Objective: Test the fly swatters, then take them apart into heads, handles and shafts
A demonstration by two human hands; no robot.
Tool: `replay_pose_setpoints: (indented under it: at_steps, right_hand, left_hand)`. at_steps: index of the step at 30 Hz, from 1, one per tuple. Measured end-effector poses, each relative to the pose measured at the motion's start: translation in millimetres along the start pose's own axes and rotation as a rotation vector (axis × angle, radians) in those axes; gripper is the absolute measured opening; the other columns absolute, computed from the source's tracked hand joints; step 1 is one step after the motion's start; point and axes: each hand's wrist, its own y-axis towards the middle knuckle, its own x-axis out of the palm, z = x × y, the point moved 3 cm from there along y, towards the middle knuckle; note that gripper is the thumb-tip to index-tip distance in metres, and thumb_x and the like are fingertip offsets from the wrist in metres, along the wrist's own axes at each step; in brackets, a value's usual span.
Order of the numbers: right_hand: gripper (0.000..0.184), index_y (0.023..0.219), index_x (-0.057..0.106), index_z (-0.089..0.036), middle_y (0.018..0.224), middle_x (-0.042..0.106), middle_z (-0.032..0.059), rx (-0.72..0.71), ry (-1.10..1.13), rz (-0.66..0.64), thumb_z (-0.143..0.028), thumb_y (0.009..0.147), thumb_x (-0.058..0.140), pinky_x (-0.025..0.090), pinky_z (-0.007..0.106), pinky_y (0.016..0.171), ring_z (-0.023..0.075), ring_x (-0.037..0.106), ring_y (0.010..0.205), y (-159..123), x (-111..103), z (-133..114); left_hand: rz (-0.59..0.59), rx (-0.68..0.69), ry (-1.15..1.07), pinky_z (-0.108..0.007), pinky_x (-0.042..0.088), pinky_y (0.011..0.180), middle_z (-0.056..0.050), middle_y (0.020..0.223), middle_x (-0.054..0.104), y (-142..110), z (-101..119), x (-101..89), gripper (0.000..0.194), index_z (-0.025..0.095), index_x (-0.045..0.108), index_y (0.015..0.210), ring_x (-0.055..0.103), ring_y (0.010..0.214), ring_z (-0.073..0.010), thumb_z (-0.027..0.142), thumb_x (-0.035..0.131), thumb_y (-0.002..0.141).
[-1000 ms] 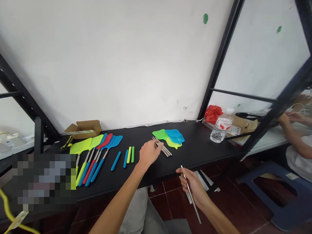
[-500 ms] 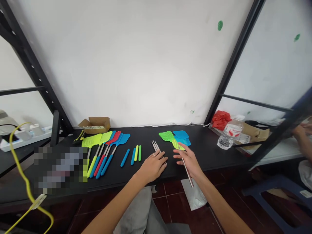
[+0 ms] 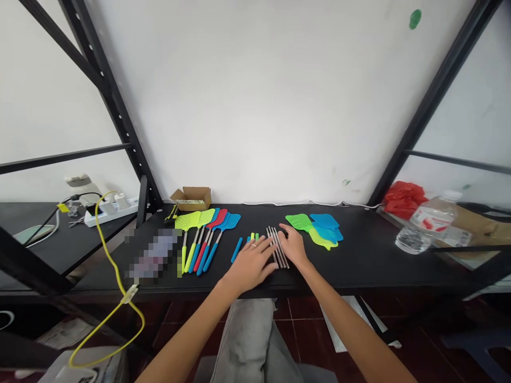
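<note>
Several thin metal rods lie side by side on the black table, between my two hands. My left hand rests palm down at their left side, fingers spread, its fingertips touching or almost touching the rods. My right hand is against their right side, thumb and forefinger apart near the upper ends; its other fingers are partly hidden. Left of my left hand lies a blue handle grip, and more blue, yellow and green grips are partly covered by that hand. Loose swatter heads, green, blue and yellow, overlap to the right.
Several assembled fly swatters lie in a row on the left, below a small cardboard box. A yellow cable hangs over the left front edge. A water bottle and red plastic bag stand right.
My right hand has moved left and set the rod it held down beside the others. My left hand has shifted left off the rods, toward the grips. The view has turned left.
</note>
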Motion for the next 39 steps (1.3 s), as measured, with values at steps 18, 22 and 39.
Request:
replay_pose_setpoints:
  at_steps: [18,22,39]
  right_hand:
    - [0.034,0.108,0.069,-0.021,0.118,0.066,0.0092,-0.110,0.243,0.068,-0.040,0.087,0.050,0.045,0.039,0.092,0.0263,0.058,0.111,-14,-14,-20]
    - [0.039,0.105,0.070,-0.018,0.111,0.069,0.0114,-0.009,0.400,0.081,-0.047,0.087,0.050,0.047,0.038,0.086,0.0273,0.062,0.104,-13,-16,-14]
    - [0.027,0.077,0.057,-0.021,0.055,0.037,-0.0072,0.426,1.474,-0.182,-0.041,0.074,0.075,0.041,0.024,0.048,0.0087,0.038,0.048,-5,-3,-36]
  left_hand:
    - [-0.008,-0.706,0.345,-0.035,0.045,0.072,-0.015,0.090,0.069,-43,-50,-44.4,0.036,0.016,0.064,0.086,0.066,0.089,-0.0301,0.036,0.037,0.094]
    - [0.019,-0.665,0.143,-0.032,0.043,0.066,-0.011,0.084,0.068,-24,-16,-38.3,0.035,0.019,0.056,0.095,0.067,0.080,-0.0286,0.043,0.030,0.097]
    - [0.053,-0.601,-0.321,-0.033,0.042,0.069,-0.015,0.090,0.070,31,59,20.8,0.046,0.015,0.057,0.108,0.066,0.086,-0.0285,0.041,0.021,0.099]
